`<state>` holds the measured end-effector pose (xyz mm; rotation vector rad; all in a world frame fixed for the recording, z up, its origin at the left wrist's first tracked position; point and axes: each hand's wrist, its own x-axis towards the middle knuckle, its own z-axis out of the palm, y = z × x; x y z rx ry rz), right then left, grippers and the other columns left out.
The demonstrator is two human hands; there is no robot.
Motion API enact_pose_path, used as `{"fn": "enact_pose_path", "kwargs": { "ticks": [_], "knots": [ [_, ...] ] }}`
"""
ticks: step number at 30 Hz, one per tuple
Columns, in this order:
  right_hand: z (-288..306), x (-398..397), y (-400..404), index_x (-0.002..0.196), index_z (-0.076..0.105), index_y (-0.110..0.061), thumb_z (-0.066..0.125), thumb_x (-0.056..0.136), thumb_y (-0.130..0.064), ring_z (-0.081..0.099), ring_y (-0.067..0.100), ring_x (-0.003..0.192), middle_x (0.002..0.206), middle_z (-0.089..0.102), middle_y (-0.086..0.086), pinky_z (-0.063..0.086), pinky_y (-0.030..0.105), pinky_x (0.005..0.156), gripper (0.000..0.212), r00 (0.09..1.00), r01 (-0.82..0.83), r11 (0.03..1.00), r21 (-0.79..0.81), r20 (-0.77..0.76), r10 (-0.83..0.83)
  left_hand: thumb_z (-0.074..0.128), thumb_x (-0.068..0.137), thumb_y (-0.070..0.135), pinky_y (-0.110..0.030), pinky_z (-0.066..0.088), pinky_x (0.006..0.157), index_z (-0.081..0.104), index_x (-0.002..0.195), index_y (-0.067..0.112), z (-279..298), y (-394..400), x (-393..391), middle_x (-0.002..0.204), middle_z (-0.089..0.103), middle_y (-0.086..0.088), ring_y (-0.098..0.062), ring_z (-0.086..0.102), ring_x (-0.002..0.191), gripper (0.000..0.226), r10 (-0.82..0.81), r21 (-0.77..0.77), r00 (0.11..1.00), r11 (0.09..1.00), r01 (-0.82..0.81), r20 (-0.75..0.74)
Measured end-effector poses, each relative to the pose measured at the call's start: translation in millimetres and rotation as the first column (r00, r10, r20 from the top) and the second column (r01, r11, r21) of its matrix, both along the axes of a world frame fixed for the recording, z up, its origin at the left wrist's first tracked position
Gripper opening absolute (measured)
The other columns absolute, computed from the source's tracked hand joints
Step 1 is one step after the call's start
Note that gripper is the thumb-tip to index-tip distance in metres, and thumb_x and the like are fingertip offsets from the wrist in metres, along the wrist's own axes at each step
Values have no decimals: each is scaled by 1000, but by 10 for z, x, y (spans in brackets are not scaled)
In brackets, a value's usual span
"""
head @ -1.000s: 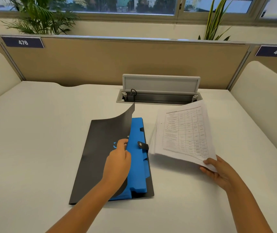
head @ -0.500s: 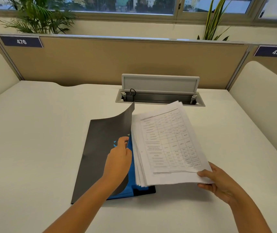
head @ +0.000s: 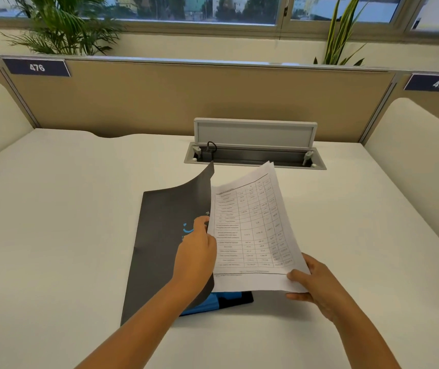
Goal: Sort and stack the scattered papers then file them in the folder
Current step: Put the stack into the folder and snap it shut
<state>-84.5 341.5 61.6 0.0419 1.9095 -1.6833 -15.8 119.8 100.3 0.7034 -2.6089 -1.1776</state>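
Note:
A black folder (head: 157, 235) with a blue inside lies in the middle of the white desk. My left hand (head: 195, 251) grips the edge of its front cover and holds it lifted and curled up. A stack of white papers (head: 250, 230) with a printed table on top sits over the folder's inside, its left edge tucked under the raised cover. My right hand (head: 314, 288) pinches the stack's near right corner, thumb on top. Only a blue strip of the inside shows below the papers.
An open cable tray (head: 255, 155) with a raised grey lid is sunk into the desk just behind the folder. A tan partition (head: 186, 97) closes off the back, and padded white dividers stand at both sides. Plants sit on the window ledge beyond.
My right hand has carried the paper stack leftward from beside the folder onto its blue inside, under the raised cover. My left hand has kept the cover lifted.

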Motion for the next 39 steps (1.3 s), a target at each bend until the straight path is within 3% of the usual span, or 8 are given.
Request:
{"fn": "enact_pose_path", "kwargs": {
  "ticks": [8, 14, 21, 23, 27, 33, 36, 39],
  "knots": [
    [158, 20, 69, 109, 52, -28, 55, 85, -1, 62, 24, 89, 104, 60, -7, 57, 28, 53, 37, 999, -1, 999, 47, -50, 3, 36, 96, 19, -24, 51, 57, 38, 125, 14, -10, 28, -8, 103, 63, -3, -14, 61, 73, 30, -14, -32, 1000, 999, 14, -12],
    [151, 42, -233, 111, 52, -23, 56, 83, -4, 60, 18, 92, 108, 60, -4, 57, 26, 59, 35, 988, -149, 984, 102, -20, 152, 33, 96, 21, -13, 36, 48, 38, 126, 17, -32, 177, -13, 101, 63, -5, -8, 51, 63, 30, -62, -74, 998, 995, 62, -1],
    [105, -57, -414, 101, 60, -19, 65, 81, -14, 68, 18, 85, 96, 71, 0, 55, 24, 61, 20, 963, -181, 983, -36, 197, 184, 31, 98, 24, -26, 55, 65, 35, 127, 20, -66, 270, 74, 101, 63, -2, -12, 60, 73, 30, -73, -97, 996, 992, 78, 46],
    [120, -53, -492, 104, 59, -18, 64, 83, -19, 67, 13, 80, 98, 70, -2, 52, 19, 58, 22, 972, -213, 974, 81, 116, 203, 31, 97, 23, -27, 55, 63, 35, 127, 20, -49, 294, 64, 99, 62, -2, -12, 60, 72, 30, -68, -90, 997, 993, 71, 39],
    [81, 63, -703, 100, 58, -15, 64, 82, -28, 53, 12, 77, 92, 56, 0, 37, 8, 46, 23, 887, -137, 852, 506, -321, 333, 32, 96, 14, -36, 56, 72, 34, 130, 17, -11, 385, 8, 103, 64, -10, -24, 64, 83, 34, -30, -89, 999, 996, 33, 41],
    [-51, 273, -869, 109, 53, -13, 68, 78, -37, 47, 16, 99, 107, 48, 3, 47, 19, 65, 42, 821, 15, 827, 563, -479, 310, 32, 97, 15, -38, 57, 74, 28, 136, 19, -11, 462, -1, 115, 62, -10, -25, 65, 88, 39, 6, -74, 999, 997, -2, 47],
    [15, 246, -851, 117, 55, -19, 61, 83, -44, 58, 12, 89, 105, 62, -1, 45, 9, 61, 43, 902, -47, 937, 346, -389, 189, 32, 97, 18, -36, 57, 72, 28, 135, 19, -28, 444, 35, 113, 62, -8, -23, 65, 86, 39, -1, -95, 1000, 996, 3, 16],
    [149, 96, -759, 112, 58, -25, 51, 88, -45, 67, 19, 89, 102, 69, 1, 55, 25, 67, 32, 996, -89, 993, -82, 21, 91, 33, 96, 28, -27, 56, 64, 32, 131, 21, -19, 418, 81, 103, 62, 0, -15, 63, 76, 35, -48, -72, 998, 996, 46, -31]
  ]
}}
